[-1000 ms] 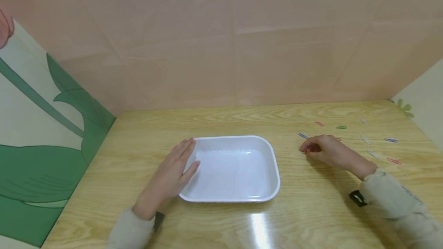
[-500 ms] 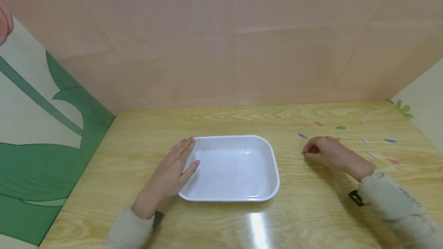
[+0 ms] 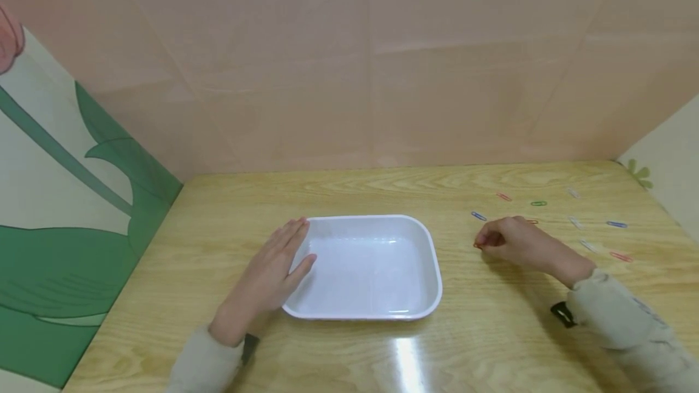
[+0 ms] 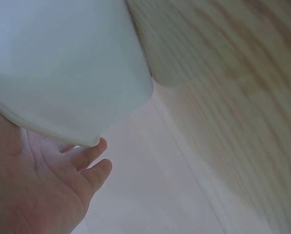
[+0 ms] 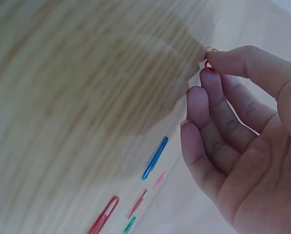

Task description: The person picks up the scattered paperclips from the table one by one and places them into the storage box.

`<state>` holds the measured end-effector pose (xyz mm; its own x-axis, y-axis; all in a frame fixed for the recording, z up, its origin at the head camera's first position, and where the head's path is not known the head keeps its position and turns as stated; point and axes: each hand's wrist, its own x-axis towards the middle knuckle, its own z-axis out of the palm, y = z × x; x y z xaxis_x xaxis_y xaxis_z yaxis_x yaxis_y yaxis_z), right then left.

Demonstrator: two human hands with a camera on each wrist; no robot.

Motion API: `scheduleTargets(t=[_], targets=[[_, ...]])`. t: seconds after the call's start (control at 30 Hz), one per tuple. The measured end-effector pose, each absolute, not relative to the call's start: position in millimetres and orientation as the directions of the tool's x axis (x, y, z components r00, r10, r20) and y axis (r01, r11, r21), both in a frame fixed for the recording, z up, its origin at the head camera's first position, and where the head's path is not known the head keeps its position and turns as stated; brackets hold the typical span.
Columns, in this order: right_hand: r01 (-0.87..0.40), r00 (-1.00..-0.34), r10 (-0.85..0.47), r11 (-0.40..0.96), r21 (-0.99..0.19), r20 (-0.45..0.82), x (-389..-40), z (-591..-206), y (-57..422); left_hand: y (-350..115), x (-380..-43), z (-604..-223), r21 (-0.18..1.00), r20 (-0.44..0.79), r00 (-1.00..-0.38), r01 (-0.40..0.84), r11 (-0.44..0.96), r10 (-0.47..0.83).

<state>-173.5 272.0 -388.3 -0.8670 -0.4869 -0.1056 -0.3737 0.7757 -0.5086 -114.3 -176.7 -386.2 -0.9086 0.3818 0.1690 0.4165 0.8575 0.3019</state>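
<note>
- Right hand (image 3: 516, 240): right of the tray, thumb and fingertips pinching a red paper clip (image 5: 210, 69); most of the clip is hidden by the fingers.
- Left hand (image 3: 273, 267): fingers extended, resting on the left rim of the white tray (image 3: 366, 281) and covering part of it; thumb over the interior.
- Blue paper clip (image 3: 479, 216): right of the tray, nearest it among the loose clips.
- Second red paper clip (image 3: 532, 221): farther right of the tray, partly obscured by the right hand in the head view.
- Green paper clip (image 3: 539, 203), white paper clip (image 3: 576, 222) and pink paper clip (image 3: 621, 256): scattered, well right of the tray.
- Wood-grain table (image 3: 480, 344): beneath the tray.
- Peach wall covering (image 3: 371, 77): behind the tray.
- Leaf-patterned panel (image 3: 65, 278): well left of the tray.
</note>
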Motion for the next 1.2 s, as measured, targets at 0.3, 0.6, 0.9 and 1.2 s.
scheduleTargets(t=[0.3,0.6,0.9,1.2], targets=[[-0.389,-0.881,-0.472,0.768,-0.509,-0.039,-167,-387,268,-177,-113,-386,0.295,0.168,-0.910,0.413,0.862,0.379],[-0.413,-0.893,-0.446,0.758,-0.505,0.062,-159,-381,260,-176,-111,-384,0.298,0.163,-0.913,0.406,0.864,0.374],[-0.449,-0.890,-0.421,0.748,-0.488,0.174,-154,-380,253,-176,-111,-384,0.293,0.164,-0.913,0.406,0.866,0.373],[-0.528,-0.849,-0.425,0.691,-0.494,0.312,-152,-379,244,-175,-112,-385,0.288,0.166,-0.913,0.406,0.867,0.373]])
